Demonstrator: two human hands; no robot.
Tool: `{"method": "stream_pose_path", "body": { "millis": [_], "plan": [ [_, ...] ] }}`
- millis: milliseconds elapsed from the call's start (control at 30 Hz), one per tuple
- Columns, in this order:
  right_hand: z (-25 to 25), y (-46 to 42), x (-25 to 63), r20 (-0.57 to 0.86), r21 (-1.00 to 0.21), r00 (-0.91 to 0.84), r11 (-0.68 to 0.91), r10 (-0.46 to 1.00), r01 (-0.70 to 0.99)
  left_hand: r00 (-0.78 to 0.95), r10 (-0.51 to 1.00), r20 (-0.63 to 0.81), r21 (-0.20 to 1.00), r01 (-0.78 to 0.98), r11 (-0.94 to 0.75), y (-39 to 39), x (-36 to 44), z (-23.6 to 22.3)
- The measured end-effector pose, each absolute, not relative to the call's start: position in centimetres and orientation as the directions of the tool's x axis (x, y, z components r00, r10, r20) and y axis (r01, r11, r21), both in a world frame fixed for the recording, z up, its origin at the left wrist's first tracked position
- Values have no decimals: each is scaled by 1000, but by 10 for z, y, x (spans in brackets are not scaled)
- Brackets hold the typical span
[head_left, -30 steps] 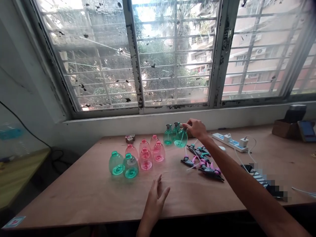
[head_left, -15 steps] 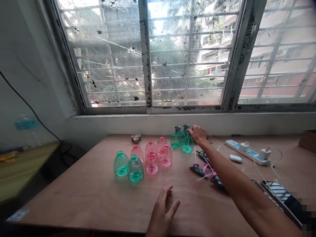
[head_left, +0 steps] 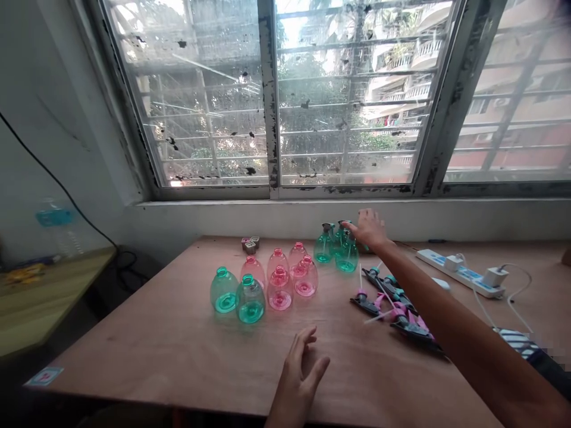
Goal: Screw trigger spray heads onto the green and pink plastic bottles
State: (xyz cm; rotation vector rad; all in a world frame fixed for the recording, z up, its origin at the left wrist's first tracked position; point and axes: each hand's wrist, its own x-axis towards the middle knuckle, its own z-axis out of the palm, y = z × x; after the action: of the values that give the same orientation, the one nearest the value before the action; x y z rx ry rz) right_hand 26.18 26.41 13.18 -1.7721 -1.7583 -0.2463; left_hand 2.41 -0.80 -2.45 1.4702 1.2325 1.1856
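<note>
Over the back right of the table, my right hand [head_left: 372,228] is open beside a group of green spray bottles [head_left: 346,259] fitted with dark heads. Its thumb reaches toward their tops; whether it touches one I cannot tell. My left hand [head_left: 300,374] is open and holds nothing near the table's front edge. Ahead of it stand two open-necked green bottles [head_left: 250,303] and several open-necked pink bottles [head_left: 280,290]. Loose black-and-pink spray heads [head_left: 413,330] with thin tubes lie under and beside my right forearm, a few with green parts.
A white power strip [head_left: 464,274] with plugs and cables lies at the right. Small dark boxes [head_left: 250,244] sit at the back. A sticker [head_left: 46,376] marks the front left corner. At the far left is a yellowish table [head_left: 57,297]; windows [head_left: 348,101] rise behind.
My right hand has lifted from the green spray bottle, its fingers spreading open. The left hand stays open in about the same place. The view has shifted slightly.
</note>
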Motion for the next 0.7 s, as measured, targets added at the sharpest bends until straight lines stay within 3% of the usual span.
{"method": "stream_pose_path", "body": {
  "millis": [100,167,233,300,367,533,700],
  "plan": [
    [133,234,257,630,-250,41,153,776,956,-96,972,215,974,99,-205,-5,19,-21],
    [119,209,254,672,-220,9,187,741,957,-254,908,334,940,154,-303,-1,9,-6],
    [94,181,251,679,-163,-43,207,733,965,-375,796,475,874,311,-374,7,-7,18],
    [61,154,250,564,-111,-96,191,820,975,-419,650,634,751,533,-389,21,-28,43],
    [28,132,249,477,-94,-105,169,872,981,-347,549,761,584,735,-345,41,-50,59],
    [-19,101,249,358,-62,-109,140,927,988,-229,700,677,546,794,-268,76,-79,51],
    [-24,83,239,341,-105,-165,212,925,972,-283,708,647,585,780,-223,58,-74,27]
  ]
}}
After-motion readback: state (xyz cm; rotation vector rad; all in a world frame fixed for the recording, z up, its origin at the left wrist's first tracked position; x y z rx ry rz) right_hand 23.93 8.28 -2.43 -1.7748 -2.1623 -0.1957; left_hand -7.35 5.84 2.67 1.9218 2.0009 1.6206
